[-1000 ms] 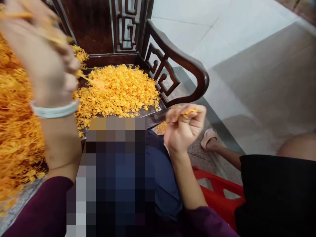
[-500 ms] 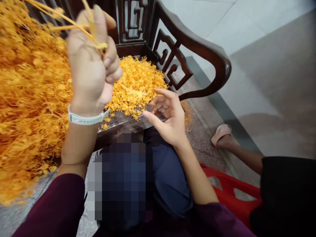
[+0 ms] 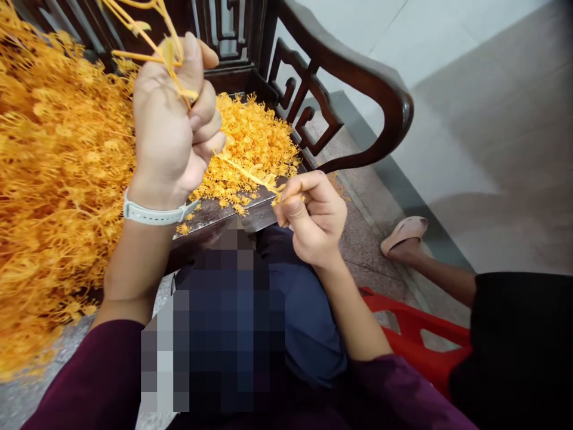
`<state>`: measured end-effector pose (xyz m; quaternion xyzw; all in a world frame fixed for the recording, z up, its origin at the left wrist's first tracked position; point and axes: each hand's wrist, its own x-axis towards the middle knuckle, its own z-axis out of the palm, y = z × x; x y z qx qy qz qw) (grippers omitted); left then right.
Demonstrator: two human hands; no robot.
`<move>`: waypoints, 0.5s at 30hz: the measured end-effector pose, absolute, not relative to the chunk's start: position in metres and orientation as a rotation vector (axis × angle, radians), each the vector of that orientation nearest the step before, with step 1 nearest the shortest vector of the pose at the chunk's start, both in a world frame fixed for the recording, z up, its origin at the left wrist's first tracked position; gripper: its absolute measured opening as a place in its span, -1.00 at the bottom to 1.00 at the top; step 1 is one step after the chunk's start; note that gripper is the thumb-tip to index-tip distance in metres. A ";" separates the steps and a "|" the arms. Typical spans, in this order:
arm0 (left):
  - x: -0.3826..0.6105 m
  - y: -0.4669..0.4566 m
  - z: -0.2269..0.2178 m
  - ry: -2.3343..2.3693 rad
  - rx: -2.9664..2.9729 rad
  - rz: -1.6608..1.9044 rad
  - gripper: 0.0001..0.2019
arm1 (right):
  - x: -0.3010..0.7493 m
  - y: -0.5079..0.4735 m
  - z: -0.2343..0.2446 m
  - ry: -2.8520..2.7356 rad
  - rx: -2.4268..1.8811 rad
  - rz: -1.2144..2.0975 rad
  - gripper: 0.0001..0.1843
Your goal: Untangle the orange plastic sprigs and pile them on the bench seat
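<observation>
My left hand point(image 3: 172, 116), with a pale watch strap at the wrist, is closed around a yellow-orange plant stem point(image 3: 150, 45) whose branches stick up above the fist. A thin part of that stem runs down to the right from beneath the fist. At its lower end my right hand point(image 3: 316, 215) pinches the tip between thumb and fingers. Beneath and behind the hands lies a heap of small orange flower heads point(image 3: 257, 134) on the dark wooden seat point(image 3: 215, 218). A large mass of orange flower sprays point(image 3: 58, 179) fills the left side.
A carved wooden armrest point(image 3: 353, 71) curves along the bench's right end. To the lower right stands a red plastic stool point(image 3: 412, 328). Another person's leg point(image 3: 443, 278) with a beige shoe point(image 3: 405, 233) reaches in from the right.
My right hand has closed from an open, spread pose onto the stem's lower end. My left fist, still gripping the stem, sits slightly lower in view.
</observation>
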<state>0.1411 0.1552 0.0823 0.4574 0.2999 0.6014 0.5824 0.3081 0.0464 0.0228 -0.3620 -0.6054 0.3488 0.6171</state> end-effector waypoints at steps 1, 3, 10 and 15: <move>0.140 0.156 0.082 0.703 1.068 1.402 -0.63 | 0.307 0.047 0.022 -1.380 -0.798 0.829 -0.78; 0.142 0.158 0.081 0.684 1.067 1.396 -0.65 | 0.307 0.047 0.021 -1.355 -0.729 0.884 -0.79; 0.156 0.154 0.073 0.721 1.099 1.491 -0.77 | 0.310 0.043 0.019 -1.313 -0.605 1.014 -0.79; 0.161 0.155 0.070 0.787 1.139 1.609 -0.67 | 0.311 0.041 0.022 -1.311 -0.646 1.026 -0.71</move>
